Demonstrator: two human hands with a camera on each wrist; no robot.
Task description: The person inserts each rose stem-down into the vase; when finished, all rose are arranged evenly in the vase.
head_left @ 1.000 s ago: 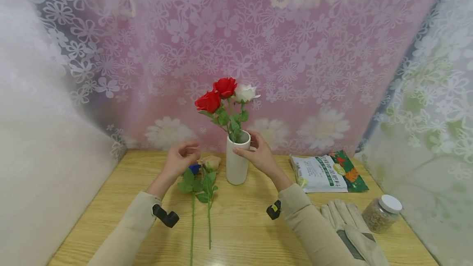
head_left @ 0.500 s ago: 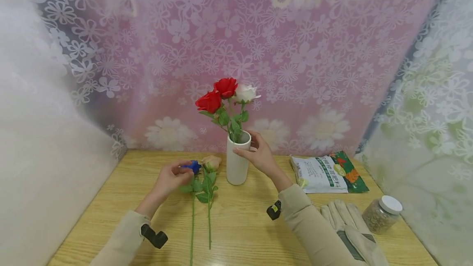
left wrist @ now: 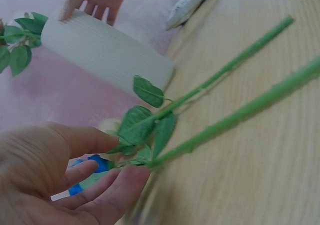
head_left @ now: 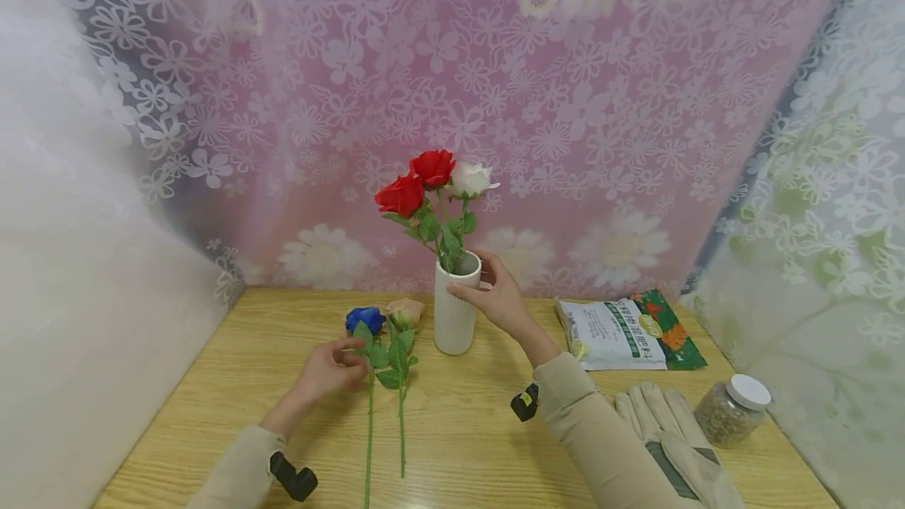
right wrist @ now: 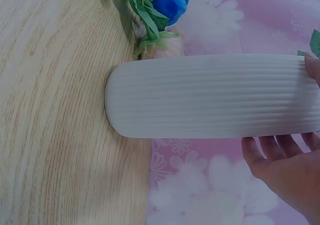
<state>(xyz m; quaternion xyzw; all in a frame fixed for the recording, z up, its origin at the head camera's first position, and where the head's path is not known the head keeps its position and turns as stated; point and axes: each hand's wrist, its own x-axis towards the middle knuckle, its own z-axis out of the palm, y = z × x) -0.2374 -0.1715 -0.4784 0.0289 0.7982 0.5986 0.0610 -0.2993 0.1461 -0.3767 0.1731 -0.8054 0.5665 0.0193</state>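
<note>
A white ribbed vase (head_left: 455,313) stands upright on the table, holding two red roses (head_left: 417,181) and a white rose (head_left: 472,178). My right hand (head_left: 493,298) grips its upper part, thumb on the near side and fingers behind. A blue rose (head_left: 365,320) lies left of the vase, beside a peach rose (head_left: 405,312). My left hand (head_left: 332,371) is at the blue rose's upper stem and leaves; in the left wrist view its fingers (left wrist: 127,182) are apart around them. A fingertip appears to touch the stem; no firm grip shows.
At the right lie a white-and-green printed bag (head_left: 629,332) and a pair of work gloves (head_left: 672,438). A clear jar (head_left: 731,411) with a white lid stands beside the gloves. A pink floral curtain (head_left: 424,85) hangs behind the wooden table (head_left: 488,446).
My left hand moved left and down, from above the flowers, past the blue bloom, to its stem and leaves. The right hand stays on the vase.
</note>
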